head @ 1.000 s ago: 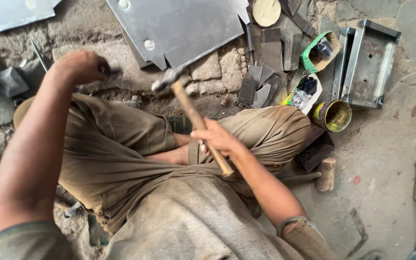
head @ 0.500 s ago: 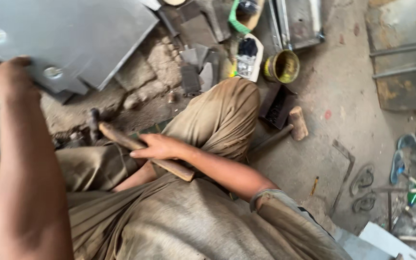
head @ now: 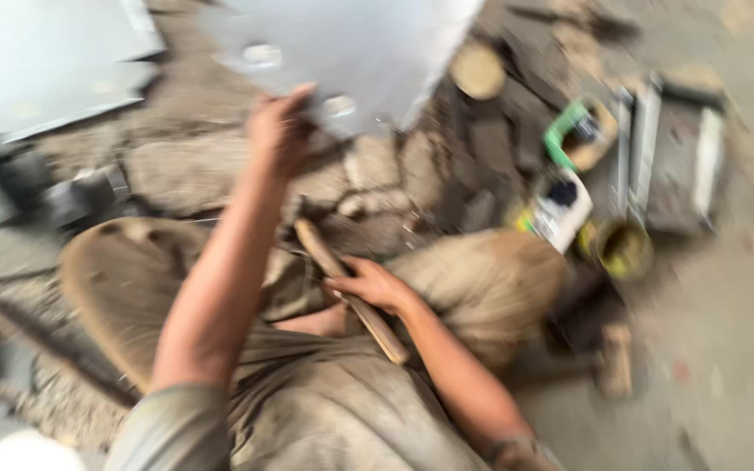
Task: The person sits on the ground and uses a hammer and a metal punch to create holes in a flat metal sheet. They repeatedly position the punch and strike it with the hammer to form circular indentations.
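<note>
1. View: head camera looking down on a seated person; the frame is motion-blurred, so fine detail is unreliable.
2. Left hand [head: 279, 131]: the arm is extended toward 12 o'clock, the forearm running up from the lower left. The hand rests on the lower edge of a grey metal sheet [head: 368, 48]. Whether the fingers curl over that edge cannot be told through the blur.
3. Right hand [head: 375, 283]: the arm enters from 5 o'clock, bent at the elbow, wrist low over the lap. The fingers are clenched around the wooden handle of a hammer [head: 351, 292].
4. Hammer: it lies diagonally across the lap between the knees, the butt end pointing to 5 o'clock, the upper end toward 11 o'clock. Its head is not clearly made out.
5. Metal sheet: at 12 o'clock on the rough stone ground [head: 185, 166], with round bosses near the left hand.
6. Surroundings: at 2 to 3 o'clock, a yellow tin [head: 621, 249], a white container [head: 565, 209] and a green-rimmed container [head: 578, 135]. A second mallet [head: 613, 358] lies at 4 o'clock beside the right knee.
</note>
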`<state>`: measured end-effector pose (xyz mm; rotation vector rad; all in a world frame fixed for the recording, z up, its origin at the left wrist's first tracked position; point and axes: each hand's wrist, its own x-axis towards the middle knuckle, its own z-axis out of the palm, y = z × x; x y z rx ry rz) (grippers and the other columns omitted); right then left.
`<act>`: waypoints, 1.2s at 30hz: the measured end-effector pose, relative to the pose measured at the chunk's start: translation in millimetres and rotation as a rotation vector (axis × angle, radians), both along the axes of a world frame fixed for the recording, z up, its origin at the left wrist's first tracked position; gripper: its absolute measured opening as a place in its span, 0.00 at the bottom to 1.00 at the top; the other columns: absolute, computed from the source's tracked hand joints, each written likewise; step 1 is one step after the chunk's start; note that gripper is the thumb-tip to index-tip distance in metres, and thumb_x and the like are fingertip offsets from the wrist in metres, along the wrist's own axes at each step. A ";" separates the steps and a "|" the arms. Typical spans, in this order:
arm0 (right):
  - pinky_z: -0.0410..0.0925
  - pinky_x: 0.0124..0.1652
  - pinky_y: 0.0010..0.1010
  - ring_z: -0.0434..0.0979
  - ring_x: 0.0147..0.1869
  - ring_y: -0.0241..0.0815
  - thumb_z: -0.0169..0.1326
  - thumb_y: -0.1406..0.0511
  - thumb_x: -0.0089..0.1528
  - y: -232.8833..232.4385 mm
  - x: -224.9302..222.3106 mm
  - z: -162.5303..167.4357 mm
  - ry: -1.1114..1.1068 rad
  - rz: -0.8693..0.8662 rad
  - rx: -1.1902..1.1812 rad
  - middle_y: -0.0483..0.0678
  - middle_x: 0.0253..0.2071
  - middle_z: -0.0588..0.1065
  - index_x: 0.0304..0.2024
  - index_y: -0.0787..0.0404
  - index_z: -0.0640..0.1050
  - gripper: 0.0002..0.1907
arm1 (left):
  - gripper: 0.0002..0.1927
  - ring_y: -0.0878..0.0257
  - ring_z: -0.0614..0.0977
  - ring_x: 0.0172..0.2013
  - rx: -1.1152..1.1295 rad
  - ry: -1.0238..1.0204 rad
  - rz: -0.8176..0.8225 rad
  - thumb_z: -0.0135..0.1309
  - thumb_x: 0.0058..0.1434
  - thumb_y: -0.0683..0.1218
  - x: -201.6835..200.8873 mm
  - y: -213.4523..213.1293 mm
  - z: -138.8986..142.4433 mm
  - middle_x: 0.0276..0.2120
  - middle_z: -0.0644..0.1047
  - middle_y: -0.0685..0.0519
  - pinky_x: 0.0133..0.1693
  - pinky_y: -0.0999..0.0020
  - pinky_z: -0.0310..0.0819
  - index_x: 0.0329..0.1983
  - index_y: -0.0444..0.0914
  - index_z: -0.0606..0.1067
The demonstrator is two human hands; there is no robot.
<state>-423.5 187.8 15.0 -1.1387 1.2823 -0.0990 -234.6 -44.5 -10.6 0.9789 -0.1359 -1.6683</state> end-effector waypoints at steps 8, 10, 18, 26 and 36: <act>0.72 0.23 0.31 0.76 0.28 0.39 0.62 0.56 0.60 -25.1 17.3 22.0 -0.110 -0.173 0.377 0.53 0.37 0.76 0.60 0.70 0.70 0.33 | 0.20 0.55 0.81 0.43 0.089 0.137 0.176 0.58 0.63 0.41 -11.4 -100.4 -21.6 0.45 0.79 0.47 0.39 0.60 0.78 0.56 0.41 0.67; 0.72 0.20 0.29 0.76 0.25 0.38 0.62 0.56 0.59 -31.9 22.1 25.1 -0.122 -0.201 0.385 0.49 0.36 0.77 0.60 0.64 0.69 0.32 | 0.16 0.56 0.83 0.43 0.199 -0.067 0.143 0.57 0.62 0.41 22.8 -73.0 -35.0 0.43 0.80 0.47 0.39 0.62 0.79 0.53 0.41 0.72; 0.72 0.22 0.28 0.77 0.29 0.36 0.62 0.56 0.60 -40.2 41.5 18.4 -0.134 -0.190 0.420 0.47 0.35 0.75 0.60 0.65 0.70 0.31 | 0.15 0.55 0.68 0.36 0.473 -0.052 0.784 0.52 0.65 0.40 285.9 -26.6 -55.9 0.39 0.71 0.46 0.37 0.54 0.64 0.53 0.28 0.72; 0.73 0.27 0.27 0.78 0.30 0.36 0.63 0.58 0.58 -37.3 44.0 8.3 -0.141 -0.210 0.386 0.46 0.35 0.75 0.61 0.63 0.69 0.33 | 0.19 0.41 0.77 0.52 0.505 0.069 0.806 0.50 0.60 0.37 298.4 -46.1 -42.8 0.56 0.70 0.37 0.51 0.39 0.80 0.55 0.29 0.69; 0.72 0.32 0.25 0.77 0.35 0.33 0.64 0.56 0.60 -27.9 30.2 4.5 -0.178 -0.165 0.299 0.47 0.37 0.77 0.58 0.67 0.73 0.30 | 0.10 0.49 0.85 0.38 -0.261 0.271 0.485 0.45 0.62 0.33 269.8 -54.5 7.5 0.35 0.81 0.42 0.55 0.43 0.85 0.46 0.27 0.72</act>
